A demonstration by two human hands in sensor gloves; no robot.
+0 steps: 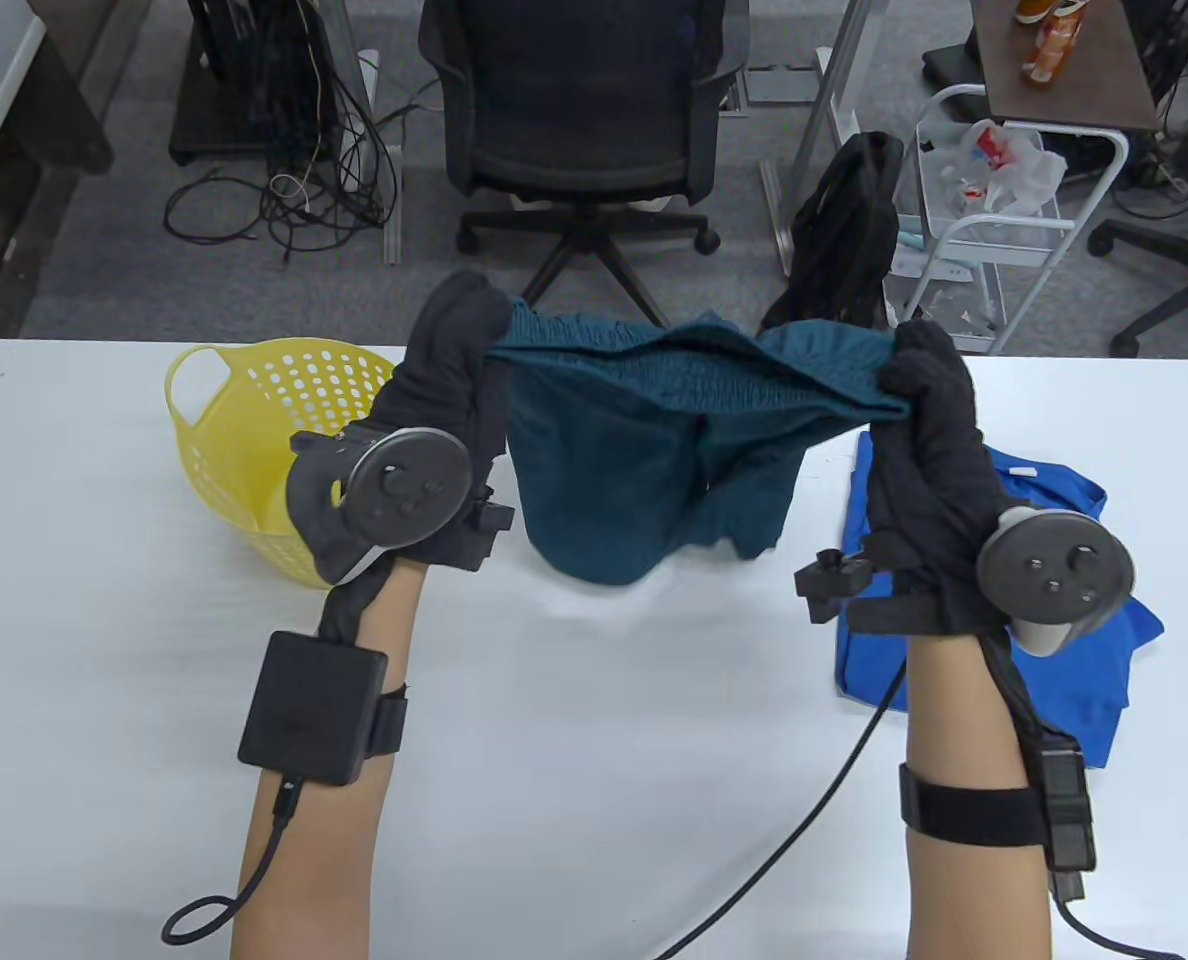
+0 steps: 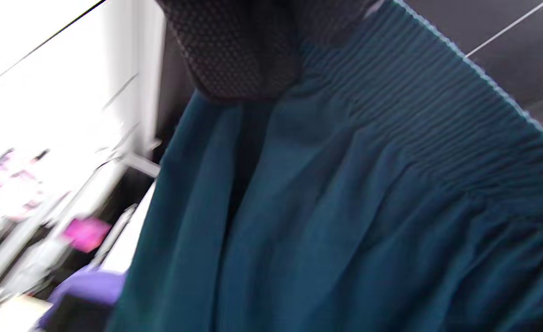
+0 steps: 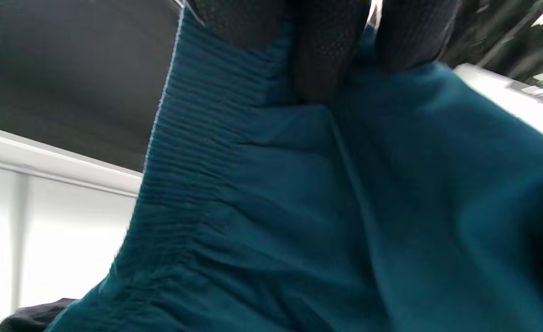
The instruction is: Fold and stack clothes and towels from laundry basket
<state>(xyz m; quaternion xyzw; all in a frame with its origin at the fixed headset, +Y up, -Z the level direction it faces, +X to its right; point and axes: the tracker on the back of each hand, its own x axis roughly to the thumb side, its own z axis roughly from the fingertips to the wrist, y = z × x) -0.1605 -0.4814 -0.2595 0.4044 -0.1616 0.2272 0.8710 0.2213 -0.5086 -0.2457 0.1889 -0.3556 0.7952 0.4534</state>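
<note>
Teal shorts (image 1: 654, 440) hang between our two hands in the table view, held up above the white desk (image 1: 574, 760) by the ribbed waistband. Our left hand (image 1: 444, 370) grips the waistband's left end, fingers curled round the cloth; our right hand (image 1: 929, 400) pinches the right end, so the band stretches across between them with a slight sag. The legs of the shorts drop down from the band, and their lower edge touches or nearly touches the desk — we cannot tell which. Behind our left hand stands the yellow laundry basket (image 1: 244, 420), upright near the far edge of the desk. Under our right forearm lies a blue garment (image 1: 1104, 630), flat on the desk.

From the left wrist view, the gloved fingers (image 2: 239, 50) come in from the top and close on the shorts (image 2: 345, 207) just beside the gathered waistband; the cloth falls away below them. The background is blurred.

From the right wrist view, the fingers (image 3: 331, 50) clamp the shorts (image 3: 345, 221) at the top edge — the ribbed band runs down the left of the cloth.
</note>
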